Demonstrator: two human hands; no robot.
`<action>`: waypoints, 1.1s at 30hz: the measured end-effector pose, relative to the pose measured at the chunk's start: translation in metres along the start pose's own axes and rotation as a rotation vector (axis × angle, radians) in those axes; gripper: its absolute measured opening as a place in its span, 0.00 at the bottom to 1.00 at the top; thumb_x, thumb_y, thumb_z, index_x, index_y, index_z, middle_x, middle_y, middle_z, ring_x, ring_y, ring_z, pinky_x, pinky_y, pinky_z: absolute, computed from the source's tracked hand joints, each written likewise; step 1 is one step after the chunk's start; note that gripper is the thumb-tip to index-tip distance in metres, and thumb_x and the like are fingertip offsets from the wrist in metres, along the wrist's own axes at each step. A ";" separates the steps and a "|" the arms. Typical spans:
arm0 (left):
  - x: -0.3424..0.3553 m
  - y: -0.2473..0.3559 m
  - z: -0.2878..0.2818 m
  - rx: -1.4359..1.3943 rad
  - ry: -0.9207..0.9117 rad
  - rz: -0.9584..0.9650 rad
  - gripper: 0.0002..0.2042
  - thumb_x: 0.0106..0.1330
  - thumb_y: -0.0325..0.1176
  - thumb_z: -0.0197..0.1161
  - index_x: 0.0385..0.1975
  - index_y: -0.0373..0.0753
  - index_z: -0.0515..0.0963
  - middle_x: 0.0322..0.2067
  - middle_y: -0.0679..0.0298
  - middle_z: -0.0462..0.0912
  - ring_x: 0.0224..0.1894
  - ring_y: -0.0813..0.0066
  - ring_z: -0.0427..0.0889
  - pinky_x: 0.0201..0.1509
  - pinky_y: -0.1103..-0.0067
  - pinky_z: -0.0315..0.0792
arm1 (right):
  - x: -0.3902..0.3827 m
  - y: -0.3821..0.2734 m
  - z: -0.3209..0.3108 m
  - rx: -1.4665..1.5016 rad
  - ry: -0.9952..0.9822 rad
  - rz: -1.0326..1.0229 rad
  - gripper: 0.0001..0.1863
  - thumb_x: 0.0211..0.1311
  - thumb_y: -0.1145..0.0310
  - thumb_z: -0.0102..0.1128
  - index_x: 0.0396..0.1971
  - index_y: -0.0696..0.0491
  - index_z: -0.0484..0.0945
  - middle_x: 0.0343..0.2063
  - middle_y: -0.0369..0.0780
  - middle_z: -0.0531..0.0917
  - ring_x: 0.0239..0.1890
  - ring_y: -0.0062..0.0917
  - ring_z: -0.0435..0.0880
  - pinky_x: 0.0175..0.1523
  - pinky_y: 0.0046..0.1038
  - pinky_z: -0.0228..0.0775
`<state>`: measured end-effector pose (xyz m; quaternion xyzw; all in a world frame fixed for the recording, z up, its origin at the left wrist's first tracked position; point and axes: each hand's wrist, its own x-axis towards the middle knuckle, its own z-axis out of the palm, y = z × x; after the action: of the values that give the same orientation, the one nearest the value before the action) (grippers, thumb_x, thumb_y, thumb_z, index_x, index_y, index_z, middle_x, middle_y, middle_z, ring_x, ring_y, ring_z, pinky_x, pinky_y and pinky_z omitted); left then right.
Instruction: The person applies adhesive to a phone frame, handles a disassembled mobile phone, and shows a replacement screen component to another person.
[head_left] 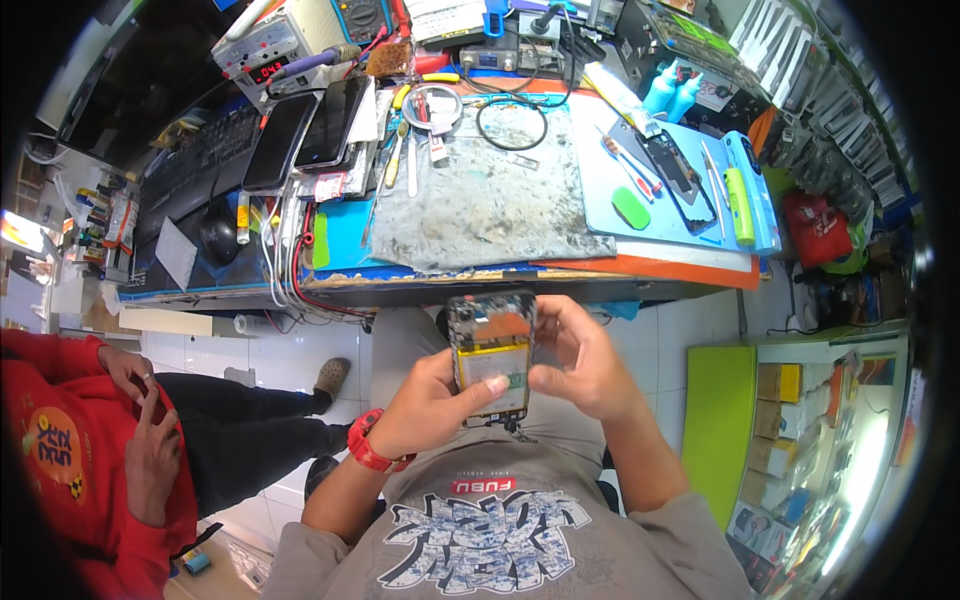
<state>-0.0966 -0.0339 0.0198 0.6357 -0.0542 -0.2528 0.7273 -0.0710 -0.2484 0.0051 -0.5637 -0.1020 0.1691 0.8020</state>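
Note:
An opened smartphone [494, 326] is held upright over my lap, just short of the bench edge. Its back is off, baring the inner frame, a copper-coloured patch near the top and a silver battery [492, 365] with a yellow upper edge. My left hand [432, 402] is closed round the phone's lower left side, the thumb lying across the battery. At the upper right edge, my right hand [580, 362] has its fingers curled against the phone, with the thumb near the side. Some of those fingertips are hidden behind the phone.
Ahead is a bench with a stained grey mat [490, 200]. On its right, a light-blue mat [600, 190] carries phone parts, brushes and a green pad [631, 208]. Two dark phones [280, 140] lie left. A person in red [100, 450] sits at my left; a green-sided display case [715, 430] stands right.

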 end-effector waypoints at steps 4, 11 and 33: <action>0.005 -0.005 0.004 -0.077 0.182 0.036 0.16 0.71 0.28 0.64 0.56 0.31 0.78 0.46 0.62 0.85 0.48 0.79 0.82 0.51 0.78 0.77 | -0.028 0.025 0.013 0.054 0.077 0.088 0.25 0.64 0.67 0.71 0.55 0.59 0.71 0.48 0.40 0.80 0.50 0.23 0.80 0.59 0.29 0.73; 0.001 -0.006 0.006 -0.038 0.155 0.069 0.16 0.70 0.33 0.67 0.52 0.30 0.79 0.52 0.58 0.83 0.53 0.74 0.81 0.58 0.74 0.76 | -0.030 0.046 0.011 0.273 0.154 0.267 0.14 0.65 0.71 0.69 0.46 0.59 0.78 0.38 0.39 0.85 0.40 0.19 0.83 0.45 0.27 0.76; 0.007 -0.005 -0.008 -0.151 0.212 0.060 0.12 0.69 0.28 0.68 0.48 0.30 0.82 0.41 0.63 0.88 0.40 0.83 0.83 0.44 0.82 0.79 | -0.027 0.019 -0.003 0.030 0.168 0.159 0.20 0.73 0.65 0.59 0.59 0.60 0.74 0.49 0.41 0.83 0.50 0.25 0.82 0.58 0.30 0.75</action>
<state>-0.0892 -0.0302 0.0124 0.6006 0.0233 -0.1658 0.7819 -0.0979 -0.2562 -0.0127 -0.5704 0.0132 0.1860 0.7999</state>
